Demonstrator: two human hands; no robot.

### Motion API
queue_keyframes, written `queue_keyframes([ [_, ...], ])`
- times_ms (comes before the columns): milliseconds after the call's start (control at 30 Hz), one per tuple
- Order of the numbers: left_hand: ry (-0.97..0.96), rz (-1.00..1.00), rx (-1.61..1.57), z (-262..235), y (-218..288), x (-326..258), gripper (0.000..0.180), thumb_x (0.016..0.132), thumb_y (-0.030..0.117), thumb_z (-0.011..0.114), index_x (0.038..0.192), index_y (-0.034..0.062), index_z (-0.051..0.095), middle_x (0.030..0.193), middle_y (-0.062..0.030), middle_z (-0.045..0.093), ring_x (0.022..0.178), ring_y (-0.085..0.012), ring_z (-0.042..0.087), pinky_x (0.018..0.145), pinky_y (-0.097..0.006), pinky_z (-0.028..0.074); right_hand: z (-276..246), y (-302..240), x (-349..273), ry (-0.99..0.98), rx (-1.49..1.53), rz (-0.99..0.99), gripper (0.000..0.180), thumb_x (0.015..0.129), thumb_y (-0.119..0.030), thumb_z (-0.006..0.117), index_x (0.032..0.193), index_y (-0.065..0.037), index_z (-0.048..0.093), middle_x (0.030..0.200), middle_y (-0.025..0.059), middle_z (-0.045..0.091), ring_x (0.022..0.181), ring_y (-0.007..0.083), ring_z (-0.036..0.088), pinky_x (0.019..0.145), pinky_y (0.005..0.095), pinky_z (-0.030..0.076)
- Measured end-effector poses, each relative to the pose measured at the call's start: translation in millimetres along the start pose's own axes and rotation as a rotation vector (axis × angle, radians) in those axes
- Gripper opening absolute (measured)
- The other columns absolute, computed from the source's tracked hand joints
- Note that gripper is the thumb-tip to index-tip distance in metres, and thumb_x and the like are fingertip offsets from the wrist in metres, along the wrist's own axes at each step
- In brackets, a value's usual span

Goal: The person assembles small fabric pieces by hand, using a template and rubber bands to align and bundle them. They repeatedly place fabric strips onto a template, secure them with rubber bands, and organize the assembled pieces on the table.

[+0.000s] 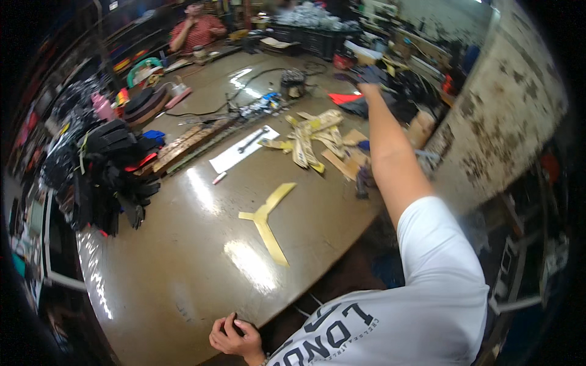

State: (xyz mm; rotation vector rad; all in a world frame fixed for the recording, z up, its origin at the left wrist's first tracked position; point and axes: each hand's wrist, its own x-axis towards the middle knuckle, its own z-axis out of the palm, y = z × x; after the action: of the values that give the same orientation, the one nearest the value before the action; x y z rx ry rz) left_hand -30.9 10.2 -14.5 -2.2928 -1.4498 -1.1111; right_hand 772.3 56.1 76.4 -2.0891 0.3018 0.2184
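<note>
My right arm stretches far across the table to a heap of dark fabric (397,85) at the back right. My right hand (368,89) is at its edge, with the fingers hidden. Close by, a bright red piece (345,98) lies on the dark material. My left hand (235,337) rests at the table's near edge, fingers loosely curled and a little apart, nothing visible in it. Mid-table lies a flat yellow three-armed piece (263,215), touched by neither hand. Beyond it is a pile of similar yellow strips (310,137) with dark marks.
A white sheet (229,160) bears a dark wrench-shaped item (253,140); a small red-and-white stick (220,177) lies beside it. Dark pieces (110,165) are heaped left. A long bar (195,143) crosses the table. A person in red stripes (198,33) sits at the far end.
</note>
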Motion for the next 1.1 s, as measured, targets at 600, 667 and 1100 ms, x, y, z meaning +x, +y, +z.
queue_keyframes([
  [600,0.086,-0.124,-0.074,-2.8,12.7,10.5,0.017,0.071,0.021,0.059,0.078,0.0117,0.072,0.082,-0.011,0.062,0.073,-0.0301,0.06,0.064,-0.043,0.05,7.5,44.9,248.6,-0.037,0.624,-0.059,0.072,0.084,-0.047,0.064,0.139,-0.003,0.049,0.145,0.0197,0.045,0.13,0.0386,0.046,0.11,0.0548,0.029],
  [667,0.093,-0.118,-0.08,-3.5,10.5,8.3,0.017,0.072,0.02,0.058,0.077,0.0126,0.072,0.078,-0.0098,0.062,0.071,-0.0294,0.06,0.064,-0.042,0.049,-13.1,1.2,238.6,0.001,0.717,-0.124,0.065,0.085,-0.042,0.065,0.136,-0.004,0.053,0.141,0.0187,0.05,0.126,0.0373,0.05,0.107,0.0539,0.032],
  [1100,-0.04,0.077,-0.147,5.6,-14.0,-9.7,0.007,0.075,0.017,0.062,0.074,0.0145,0.068,0.082,-0.0034,0.06,0.07,-0.0242,0.058,0.059,-0.036,0.044,-173.3,-146.5,-306.6,-0.669,0.807,-0.918,0.043,0.097,-0.023,0.06,0.131,0.004,0.056,0.127,0.0097,0.062,0.11,0.0167,0.063,0.096,0.0293,0.05],
])
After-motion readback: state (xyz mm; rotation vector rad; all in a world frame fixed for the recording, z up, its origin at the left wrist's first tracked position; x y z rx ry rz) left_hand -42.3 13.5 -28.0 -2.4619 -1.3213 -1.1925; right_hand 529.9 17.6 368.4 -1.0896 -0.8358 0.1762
